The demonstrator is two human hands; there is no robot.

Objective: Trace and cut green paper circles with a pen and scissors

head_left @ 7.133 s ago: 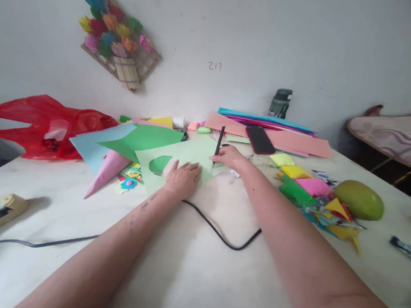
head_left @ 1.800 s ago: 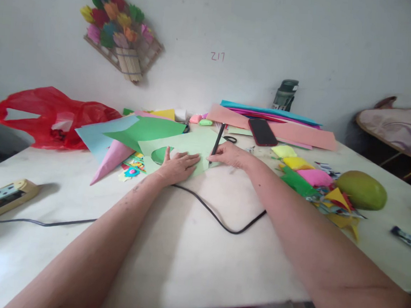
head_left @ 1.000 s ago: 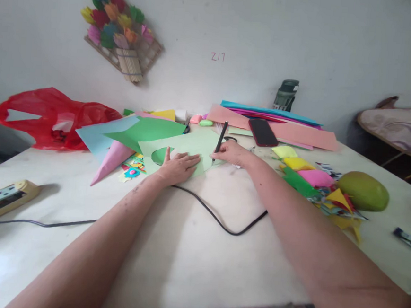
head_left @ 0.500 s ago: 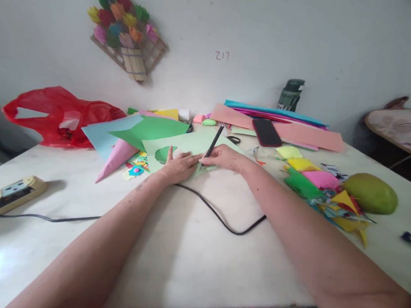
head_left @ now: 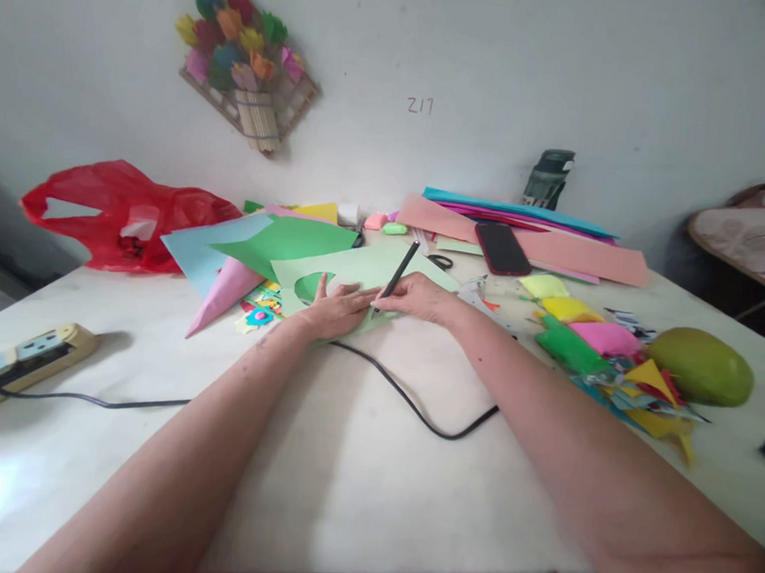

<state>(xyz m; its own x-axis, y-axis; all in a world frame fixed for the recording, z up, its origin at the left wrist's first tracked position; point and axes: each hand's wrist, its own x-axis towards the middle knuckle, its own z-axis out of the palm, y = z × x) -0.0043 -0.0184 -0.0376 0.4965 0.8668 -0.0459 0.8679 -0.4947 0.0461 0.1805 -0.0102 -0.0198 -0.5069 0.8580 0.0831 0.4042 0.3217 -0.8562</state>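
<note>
Grip of the right hand (head_left: 416, 297): fingers closed round a black pen (head_left: 399, 272), tip hard to make out against the pale green sheet (head_left: 370, 271) on the worktop (head_left: 367, 488). Left hand (head_left: 339, 311) lies flat, fingers spread, partly hiding the sheet and its cut-out; empty underside not visible.

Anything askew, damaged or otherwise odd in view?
The pale green sheet under the left hand has a rounded hole, probably cut deliberately. A black cord trails loosely across the tabletop, a possible snag. Paper scraps lie messily beside the green fruit. No spill shows.
</note>
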